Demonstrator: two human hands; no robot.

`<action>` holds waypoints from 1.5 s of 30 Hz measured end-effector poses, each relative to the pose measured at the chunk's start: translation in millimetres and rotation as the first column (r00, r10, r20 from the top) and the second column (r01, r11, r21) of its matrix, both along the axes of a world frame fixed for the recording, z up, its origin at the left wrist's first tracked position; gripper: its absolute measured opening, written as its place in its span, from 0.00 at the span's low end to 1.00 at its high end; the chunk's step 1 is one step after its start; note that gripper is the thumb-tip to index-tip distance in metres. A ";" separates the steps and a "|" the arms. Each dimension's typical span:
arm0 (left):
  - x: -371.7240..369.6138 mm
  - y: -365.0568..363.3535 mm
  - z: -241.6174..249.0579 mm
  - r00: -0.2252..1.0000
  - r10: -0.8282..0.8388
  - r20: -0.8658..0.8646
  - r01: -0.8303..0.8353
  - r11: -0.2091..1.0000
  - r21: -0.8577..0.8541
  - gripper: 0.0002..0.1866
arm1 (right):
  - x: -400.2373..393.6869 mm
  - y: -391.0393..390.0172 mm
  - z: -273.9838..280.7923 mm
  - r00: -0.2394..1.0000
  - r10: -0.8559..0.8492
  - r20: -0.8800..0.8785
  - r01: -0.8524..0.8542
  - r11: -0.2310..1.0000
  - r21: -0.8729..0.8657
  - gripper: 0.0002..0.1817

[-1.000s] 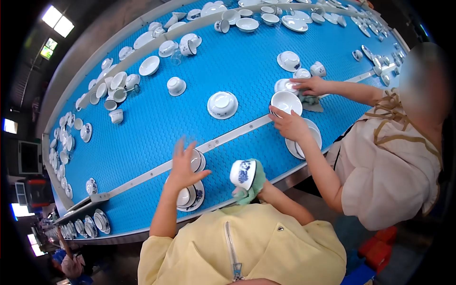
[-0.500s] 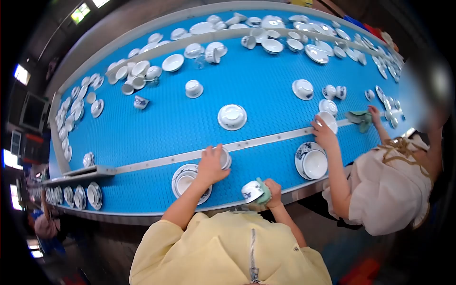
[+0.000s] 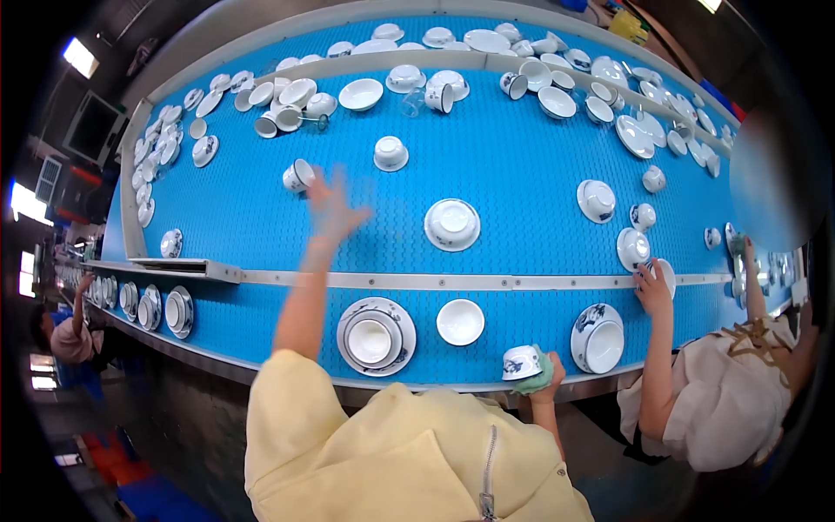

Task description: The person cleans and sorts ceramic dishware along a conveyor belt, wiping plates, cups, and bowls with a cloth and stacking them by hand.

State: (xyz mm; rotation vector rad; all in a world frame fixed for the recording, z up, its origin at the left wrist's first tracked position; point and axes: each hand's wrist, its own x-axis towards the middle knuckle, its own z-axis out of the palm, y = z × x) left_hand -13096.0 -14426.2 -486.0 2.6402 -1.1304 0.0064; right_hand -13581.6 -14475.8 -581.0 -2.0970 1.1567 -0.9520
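My left hand [image 3: 335,209], smeared by motion, reaches over the blue belt with its fingers spread. Its fingertips are right beside a white cup with a dark rim and blue pattern [image 3: 298,177], which lies tipped on the belt. My right hand [image 3: 548,384] is closed round a green cloth [image 3: 541,374] at the near edge, with a white, blue-patterned cup [image 3: 521,363] held against the cloth. In front of me sit a stack of plate and bowls [image 3: 402,337] and a small white bowl [image 3: 459,323] to its right.
A metal rail [image 3: 417,282] divides the belt lengthwise. Upside-down bowls [image 3: 452,224] lie beyond it, with many dishes farther back. At right, a co-worker's hand [image 3: 654,291] touches a bowl near another plate-and-bowl stack [image 3: 598,339]. More stacks [image 3: 179,313] stand at left.
My left hand has left the small bowl beside the stack and moved up and left across the rail to the tipped cup. My right hand still holds its cup and cloth.
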 end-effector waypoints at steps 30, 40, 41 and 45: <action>-326.0 -62.3 -27.4 0.888 -0.367 -0.278 0.380 0.925 -0.008 0.50 | -220.8 -230.1 72.7 0.970 -0.197 -0.143 0.230 0.935 0.270 0.20; -413.8 -195.5 -47.2 0.872 -0.402 -0.280 0.390 0.915 -0.099 0.48 | -250.6 -296.5 -12.3 0.949 -0.058 -0.311 0.194 0.884 0.425 0.23; -422.8 -206.6 -45.8 0.850 -0.426 -0.310 0.423 0.903 -0.082 0.48 | -254.1 -297.7 -19.5 0.947 -0.047 -0.317 0.186 0.885 0.427 0.23; -457.4 -251.5 -47.8 0.811 -0.483 -0.331 0.494 0.868 -0.056 0.46 | -253.8 -296.8 -24.5 0.980 0.044 -0.192 0.061 0.859 0.509 0.24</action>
